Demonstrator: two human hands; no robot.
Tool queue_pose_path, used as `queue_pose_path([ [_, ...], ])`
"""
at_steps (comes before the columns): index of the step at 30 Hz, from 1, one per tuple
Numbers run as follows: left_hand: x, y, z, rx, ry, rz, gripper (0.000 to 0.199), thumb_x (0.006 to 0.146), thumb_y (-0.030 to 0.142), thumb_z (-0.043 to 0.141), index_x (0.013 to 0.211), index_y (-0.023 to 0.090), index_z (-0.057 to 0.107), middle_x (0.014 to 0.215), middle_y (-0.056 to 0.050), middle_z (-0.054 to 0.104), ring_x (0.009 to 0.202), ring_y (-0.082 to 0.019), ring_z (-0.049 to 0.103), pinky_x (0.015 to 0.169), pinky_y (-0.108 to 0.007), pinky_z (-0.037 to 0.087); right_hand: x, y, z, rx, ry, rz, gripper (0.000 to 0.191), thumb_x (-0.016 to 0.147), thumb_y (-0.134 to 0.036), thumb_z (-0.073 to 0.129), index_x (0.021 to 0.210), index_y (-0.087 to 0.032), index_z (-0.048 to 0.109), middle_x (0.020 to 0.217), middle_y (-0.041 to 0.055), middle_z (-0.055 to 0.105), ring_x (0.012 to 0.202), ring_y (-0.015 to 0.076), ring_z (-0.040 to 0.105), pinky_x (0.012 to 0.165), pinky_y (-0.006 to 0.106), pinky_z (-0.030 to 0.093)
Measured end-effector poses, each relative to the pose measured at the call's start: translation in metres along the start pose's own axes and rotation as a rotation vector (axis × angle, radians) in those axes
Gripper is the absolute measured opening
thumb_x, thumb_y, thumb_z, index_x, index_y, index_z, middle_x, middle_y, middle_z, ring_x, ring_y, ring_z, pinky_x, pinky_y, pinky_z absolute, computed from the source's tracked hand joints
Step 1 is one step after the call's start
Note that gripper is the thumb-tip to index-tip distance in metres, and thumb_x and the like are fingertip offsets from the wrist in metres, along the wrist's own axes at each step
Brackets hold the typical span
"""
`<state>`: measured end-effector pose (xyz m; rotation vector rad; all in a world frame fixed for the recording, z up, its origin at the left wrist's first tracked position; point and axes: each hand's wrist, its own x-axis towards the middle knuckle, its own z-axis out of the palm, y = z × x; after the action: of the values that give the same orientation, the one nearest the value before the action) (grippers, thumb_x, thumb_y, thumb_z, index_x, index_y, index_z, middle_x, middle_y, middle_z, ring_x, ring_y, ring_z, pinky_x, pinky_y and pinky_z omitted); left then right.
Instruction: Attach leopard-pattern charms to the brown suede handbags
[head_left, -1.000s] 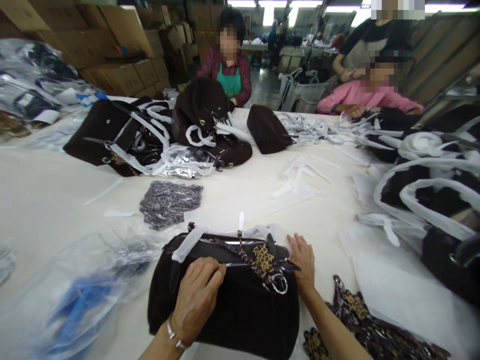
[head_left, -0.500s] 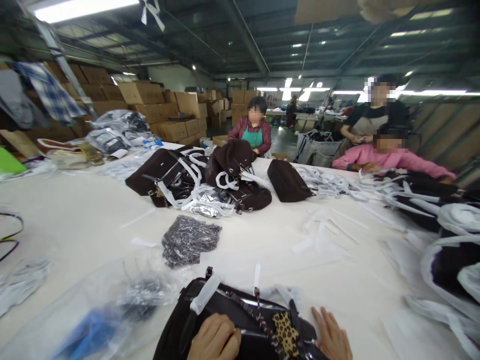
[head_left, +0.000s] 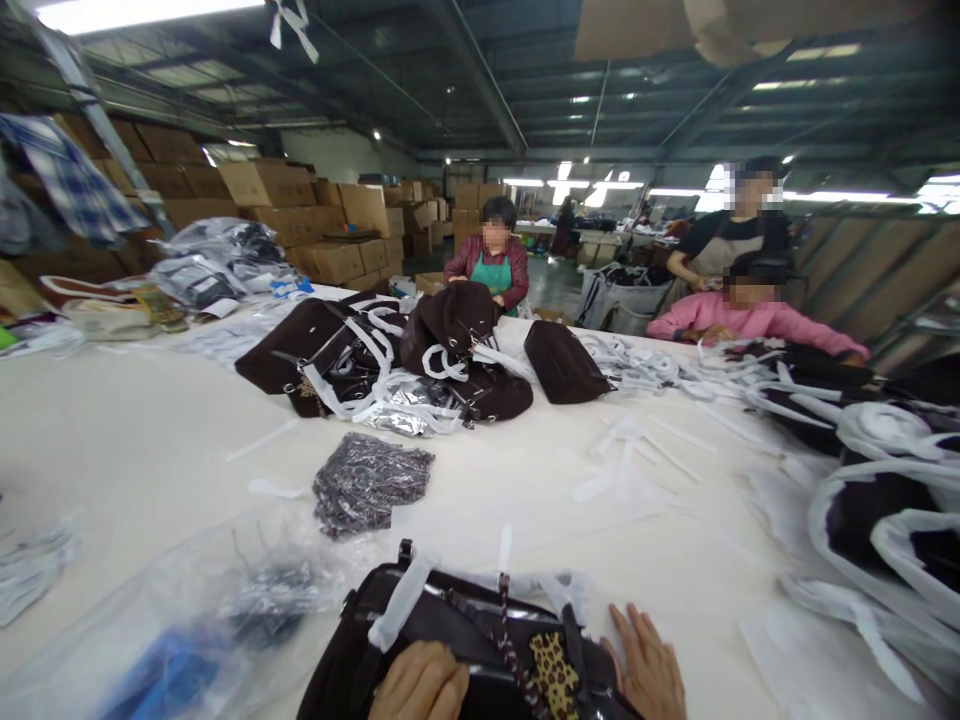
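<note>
A dark brown handbag (head_left: 442, 640) lies on the table at the bottom of the view, with white wrapping on its handles. A leopard-print star-like charm (head_left: 555, 672) and a braided brown cord (head_left: 505, 630) hang across its front. My left hand (head_left: 421, 682) has its fingers curled over the front of the bag, closed on it; the fingertips are partly hidden. At the bag's right end, my right hand (head_left: 646, 660) is open, fingers stretched out against its side and the tabletop.
Beyond the bag lies a clear plastic packet of dark cords (head_left: 371, 482). Piled brown handbags (head_left: 330, 350) are at the far edge, and more wrapped bags (head_left: 870, 500) on the right. Clear plastic bags (head_left: 187, 630) lie at left. Co-workers (head_left: 487, 260) are across the table.
The whole view has shifted slightly, so things appear a little farther left. Both hands stay at the handbag, with little visible movement.
</note>
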<state>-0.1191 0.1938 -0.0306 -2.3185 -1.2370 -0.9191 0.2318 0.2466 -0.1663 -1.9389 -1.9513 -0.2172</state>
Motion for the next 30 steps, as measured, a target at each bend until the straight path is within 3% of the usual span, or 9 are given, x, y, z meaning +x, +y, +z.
queue_pose_path([
  [6,-0.006,0.028,-0.018,0.057,-0.294,-0.155,0.054,0.089,0.025,0.053,0.141,0.012,0.042,0.147,-0.013,0.044,0.141,-0.03,0.03,0.117,-0.046,0.018,0.004,-0.02,-0.033,0.045,-0.081,0.005,0.056,0.093,-0.044,0.027,0.132,-0.013,0.053,0.143,0.0146,0.046,0.137,0.0305,0.035,0.114,0.053,0.025],
  [9,-0.023,0.045,-0.017,0.009,-0.392,-0.078,0.068,0.088,0.046,0.054,0.144,0.011,0.037,0.152,-0.013,0.037,0.145,-0.03,0.021,0.12,-0.048,0.009,0.005,-0.023,-0.038,0.047,-0.106,0.026,0.054,0.094,-0.042,0.026,0.133,-0.015,0.051,0.143,0.0141,0.046,0.138,0.0285,0.033,0.114,0.052,0.023],
  [13,-0.04,0.056,0.007,-0.001,-0.519,-0.089,0.071,0.086,0.041,0.057,0.147,0.014,0.031,0.154,-0.008,0.035,0.145,-0.025,0.021,0.12,-0.045,0.008,0.005,-0.025,-0.039,0.057,-0.101,0.036,0.052,0.094,-0.043,0.027,0.133,-0.017,0.049,0.144,0.0124,0.045,0.139,0.0263,0.032,0.115,0.051,0.022],
  [17,-0.022,0.052,0.017,-0.033,-0.554,-0.14,0.073,0.087,0.037,0.058,0.148,0.012,0.027,0.154,-0.01,0.033,0.143,-0.026,0.026,0.118,-0.046,0.019,0.007,-0.029,-0.039,0.031,-0.105,0.081,0.055,0.095,-0.045,0.024,0.132,-0.015,0.052,0.143,0.0136,0.045,0.138,0.0276,0.033,0.114,0.052,0.022],
  [21,0.003,0.033,-0.018,-0.085,-0.417,-0.16,0.069,0.087,0.029,0.059,0.148,0.02,0.029,0.155,-0.009,0.033,0.143,-0.024,0.027,0.118,-0.043,0.022,0.009,-0.031,-0.039,0.03,-0.12,0.096,0.057,0.094,-0.046,0.024,0.13,-0.014,0.053,0.142,0.0142,0.047,0.137,0.028,0.035,0.114,0.051,0.023],
  [23,0.005,0.012,-0.037,-0.065,-0.238,-0.351,0.074,0.086,0.028,0.062,0.15,0.024,0.024,0.156,-0.01,0.03,0.144,-0.027,0.025,0.119,-0.048,0.02,0.009,-0.03,-0.04,0.035,-0.125,0.102,0.056,0.093,-0.046,0.024,0.128,-0.015,0.054,0.142,0.0138,0.047,0.136,0.0274,0.036,0.115,0.05,0.023],
  [25,0.0,-0.013,-0.043,-0.101,-0.148,-0.706,0.082,0.083,0.034,0.065,0.151,0.021,0.02,0.154,-0.015,0.031,0.143,-0.032,0.028,0.117,-0.053,0.024,0.009,-0.029,-0.04,0.038,-0.125,0.102,0.056,0.093,-0.045,0.023,0.127,-0.015,0.055,0.141,0.0135,0.048,0.136,0.0272,0.036,0.115,0.05,0.022],
  [28,-0.016,-0.052,-0.027,-0.384,-0.304,-1.18,0.084,0.077,0.042,0.069,0.145,0.013,0.03,0.142,-0.019,0.049,0.129,-0.034,0.049,0.108,-0.05,0.039,0.009,-0.029,-0.04,0.038,-0.125,0.098,0.057,0.092,-0.046,0.023,0.128,-0.014,0.054,0.141,0.0141,0.048,0.137,0.0283,0.036,0.115,0.051,0.022],
  [30,-0.025,-0.071,-0.011,-0.593,-0.402,-1.305,0.079,0.071,0.043,0.073,0.137,0.012,0.043,0.129,-0.016,0.06,0.117,-0.033,0.059,0.103,-0.046,0.044,0.009,-0.028,-0.039,0.039,-0.12,0.095,0.058,0.091,-0.047,0.024,0.129,-0.014,0.054,0.141,0.0145,0.048,0.136,0.0293,0.037,0.114,0.052,0.024],
])
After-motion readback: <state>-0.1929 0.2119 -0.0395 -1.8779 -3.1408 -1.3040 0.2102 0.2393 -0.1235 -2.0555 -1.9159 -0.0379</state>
